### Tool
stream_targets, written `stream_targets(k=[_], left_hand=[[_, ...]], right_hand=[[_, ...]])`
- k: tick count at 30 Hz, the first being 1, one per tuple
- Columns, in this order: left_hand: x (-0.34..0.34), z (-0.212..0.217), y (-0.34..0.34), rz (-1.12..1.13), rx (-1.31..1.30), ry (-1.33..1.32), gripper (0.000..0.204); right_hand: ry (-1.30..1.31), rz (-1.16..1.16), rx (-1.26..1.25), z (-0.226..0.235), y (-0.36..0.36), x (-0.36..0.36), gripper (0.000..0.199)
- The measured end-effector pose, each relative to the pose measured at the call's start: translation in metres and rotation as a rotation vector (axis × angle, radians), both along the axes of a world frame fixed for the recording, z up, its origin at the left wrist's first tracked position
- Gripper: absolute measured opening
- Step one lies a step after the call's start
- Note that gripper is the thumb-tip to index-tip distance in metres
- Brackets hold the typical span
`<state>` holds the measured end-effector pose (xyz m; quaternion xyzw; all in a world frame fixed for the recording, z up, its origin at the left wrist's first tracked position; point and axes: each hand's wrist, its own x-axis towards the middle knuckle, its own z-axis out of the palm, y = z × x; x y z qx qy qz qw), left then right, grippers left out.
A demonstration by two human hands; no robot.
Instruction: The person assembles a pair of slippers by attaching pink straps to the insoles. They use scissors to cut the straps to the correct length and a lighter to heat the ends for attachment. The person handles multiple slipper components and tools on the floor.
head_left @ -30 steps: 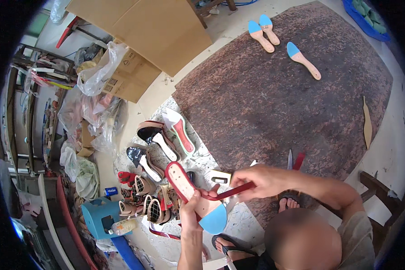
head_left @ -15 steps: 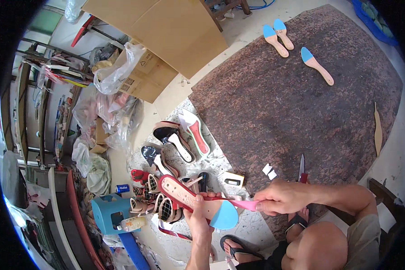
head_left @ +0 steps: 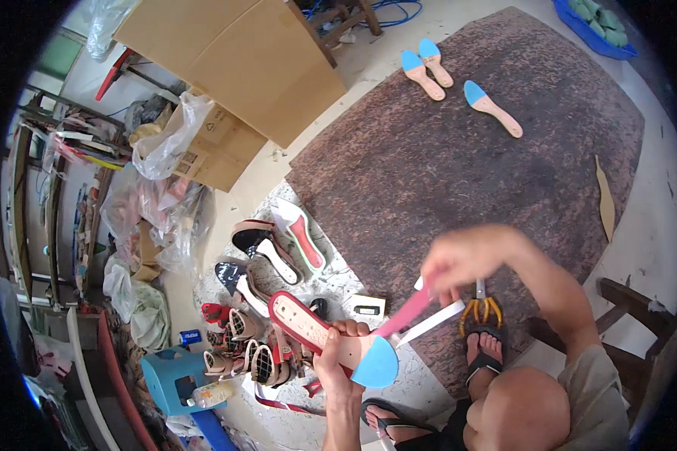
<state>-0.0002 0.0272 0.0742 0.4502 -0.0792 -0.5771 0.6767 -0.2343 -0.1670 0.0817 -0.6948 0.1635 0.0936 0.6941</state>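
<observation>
A dark, mottled mat [head_left: 429, 169] is covering much of the floor on the far and right side, and a large cardboard box [head_left: 241, 68] is standing at far left. A blue plastic bin [head_left: 155, 383] is resting at near left. Two black-toed shoes [head_left: 253, 237] are lying between box and bin. On the far part of the mat, three loose insoles [head_left: 496, 113] are lying, their blue toes pointing away. In the near centre, a red-edged insole [head_left: 301, 316] is being held above the floor, heel end to the far left, blue toe to the near right. The left hand [head_left: 338, 355] is gripping it about its middle. The right hand [head_left: 462, 259], slightly blurred, is pinching a pink-red strip [head_left: 405, 312], whose lower end is reaching the insole's edge beside the left fingers. A white strip [head_left: 432, 322] is running alongside; whether the right hand is holding it cannot be told. Yellow-handled scissors [head_left: 468, 316] are lying near the person's foot.
</observation>
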Motion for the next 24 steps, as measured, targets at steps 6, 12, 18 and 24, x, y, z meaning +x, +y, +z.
stream_targets(k=[6,12,18,24], left_hand=[[-0.039,-0.029,-0.025,-0.009,-0.025,0.208,0.017],[-0.023,-0.06,-0.039,0.128,-0.116,0.3,0.015],[-0.048,-0.059,-0.053,0.054,-0.114,0.336,0.014],[-0.024,-0.059,-0.05,0.096,-0.136,0.29,0.017]], right_hand=[[-0.043,-1.084,-1.0,-0.041,-0.01,-0.035,0.033],[0.907,-0.733,-0.622,-0.127,0.14,-0.015,0.045],[0.928,-0.804,-0.557,-0.163,0.182,-0.044,0.055],[0.953,-0.901,-0.527,-0.171,0.183,-0.051,0.061]])
